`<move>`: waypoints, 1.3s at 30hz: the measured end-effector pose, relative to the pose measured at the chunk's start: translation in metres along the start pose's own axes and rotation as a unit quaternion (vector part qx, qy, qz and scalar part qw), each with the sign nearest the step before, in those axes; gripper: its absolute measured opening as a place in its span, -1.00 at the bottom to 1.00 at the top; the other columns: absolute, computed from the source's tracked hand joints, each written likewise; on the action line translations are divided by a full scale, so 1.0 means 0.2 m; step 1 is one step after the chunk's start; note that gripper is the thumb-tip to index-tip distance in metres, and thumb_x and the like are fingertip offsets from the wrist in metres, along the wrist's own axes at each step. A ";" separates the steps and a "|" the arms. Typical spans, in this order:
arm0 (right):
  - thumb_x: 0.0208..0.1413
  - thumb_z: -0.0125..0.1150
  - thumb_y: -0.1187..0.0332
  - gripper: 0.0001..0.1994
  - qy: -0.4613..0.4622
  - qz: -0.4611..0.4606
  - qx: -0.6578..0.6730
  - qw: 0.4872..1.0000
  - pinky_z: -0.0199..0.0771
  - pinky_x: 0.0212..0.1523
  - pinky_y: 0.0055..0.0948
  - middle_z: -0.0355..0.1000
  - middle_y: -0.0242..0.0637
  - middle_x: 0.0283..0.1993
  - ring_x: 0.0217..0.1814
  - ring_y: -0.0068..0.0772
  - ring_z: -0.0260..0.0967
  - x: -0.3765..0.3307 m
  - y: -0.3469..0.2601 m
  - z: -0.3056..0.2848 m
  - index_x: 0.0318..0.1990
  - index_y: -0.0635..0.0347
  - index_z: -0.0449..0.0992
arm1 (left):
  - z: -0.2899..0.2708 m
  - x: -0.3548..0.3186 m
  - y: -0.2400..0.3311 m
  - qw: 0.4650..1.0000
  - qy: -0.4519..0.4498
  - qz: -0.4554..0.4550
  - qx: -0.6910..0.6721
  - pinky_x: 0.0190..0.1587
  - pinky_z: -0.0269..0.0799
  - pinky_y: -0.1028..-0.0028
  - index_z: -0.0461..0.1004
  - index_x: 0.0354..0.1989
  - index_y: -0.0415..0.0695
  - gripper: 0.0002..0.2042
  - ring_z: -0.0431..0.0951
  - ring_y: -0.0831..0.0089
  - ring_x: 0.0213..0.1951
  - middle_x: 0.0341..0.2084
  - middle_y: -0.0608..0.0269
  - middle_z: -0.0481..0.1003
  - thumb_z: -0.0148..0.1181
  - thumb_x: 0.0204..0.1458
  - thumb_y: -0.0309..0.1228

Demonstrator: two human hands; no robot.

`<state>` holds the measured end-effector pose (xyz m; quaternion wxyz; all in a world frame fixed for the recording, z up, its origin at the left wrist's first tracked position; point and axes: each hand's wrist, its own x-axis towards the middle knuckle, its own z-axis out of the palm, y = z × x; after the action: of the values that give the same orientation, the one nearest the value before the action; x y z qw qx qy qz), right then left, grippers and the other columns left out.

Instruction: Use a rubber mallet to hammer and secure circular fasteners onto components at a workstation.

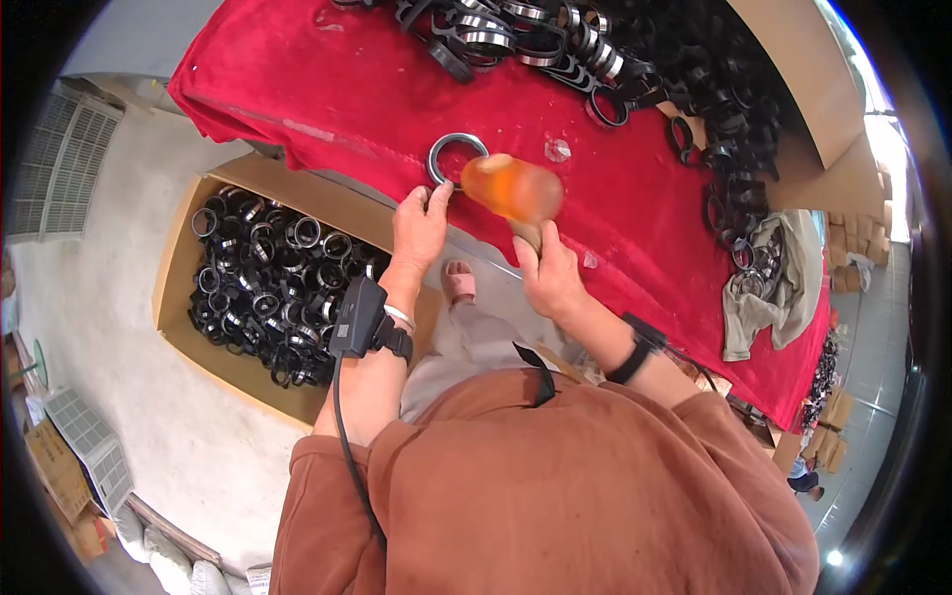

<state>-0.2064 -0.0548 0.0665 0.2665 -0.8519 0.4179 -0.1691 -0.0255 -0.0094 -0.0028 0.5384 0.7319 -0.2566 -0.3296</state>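
Observation:
My left hand (419, 230) pinches the near edge of a ring (433, 157), silver-rimmed and dark inside, which rests on a red cloth (337, 99) near the table's edge. In my right hand (555, 280) is the short handle of a mallet (511, 188) with an orange, rounded head. The mallet head is blurred by motion and appears just right of the ring, overlapping its right edge; whether they touch I cannot tell. Farther back on the cloth lies a heap of black and silver rings (486, 38).
Left of me, an open cardboard box (177, 260) on the floor holds many similar rings (266, 260). Black rings (729, 149) spill along the table's right side beside a large carton (793, 69). A greyish-green cloth (788, 297) lies at the right edge, with rings in it.

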 end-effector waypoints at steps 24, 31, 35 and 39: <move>0.15 -0.02 0.14 -0.69 -0.023 0.225 0.205 0.952 0.31 -0.59 -0.33 0.32 -0.21 -0.65 -0.64 -0.34 0.33 -0.13 0.22 -0.38 -0.36 0.25 0.27 | -0.81 -0.31 -0.34 0.873 0.138 0.101 0.457 0.05 0.15 0.13 0.40 -0.12 -0.32 -0.62 0.25 0.00 0.02 -0.10 -0.11 0.36 0.19 -0.06 -0.31; 0.20 -0.08 0.12 -0.68 0.010 0.314 0.295 0.902 0.24 -0.71 -0.52 0.27 -0.34 -0.68 -0.71 -0.57 0.23 -0.11 0.39 -0.41 -0.38 0.21 0.26 | 0.28 0.29 0.50 0.809 -0.020 0.513 0.285 -0.28 0.37 0.30 0.47 -0.40 -0.13 -0.90 0.43 0.22 -0.31 -0.44 0.21 0.44 0.16 -0.11 -0.43; 0.21 -0.09 0.11 -0.68 0.018 0.332 0.356 0.873 0.21 -0.73 -0.54 0.25 -0.35 -0.69 -0.73 -0.58 0.19 -0.13 0.42 -0.40 -0.37 0.20 0.22 | 0.74 0.53 0.62 0.772 -0.074 0.539 0.329 -0.32 0.34 0.32 0.41 -0.32 -0.11 -0.82 0.37 0.27 -0.25 -0.33 0.21 0.37 0.15 -0.16 -0.46; 0.21 -0.10 0.08 -0.66 0.027 0.329 0.357 0.874 0.19 -0.75 -0.55 0.26 -0.33 -0.68 -0.75 -0.58 0.18 -0.14 0.46 -0.39 -0.39 0.21 0.20 | 0.97 0.60 0.84 0.734 -0.069 0.541 0.404 -0.26 0.37 0.26 0.33 -0.20 -0.21 -0.63 0.39 0.23 -0.17 -0.22 0.16 0.32 0.21 -0.18 -0.31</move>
<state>-0.3206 -0.1029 0.0731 0.5815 -0.5073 0.5921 -0.2321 -0.0979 -0.2652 0.0951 0.2600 0.5935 -0.7548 0.1022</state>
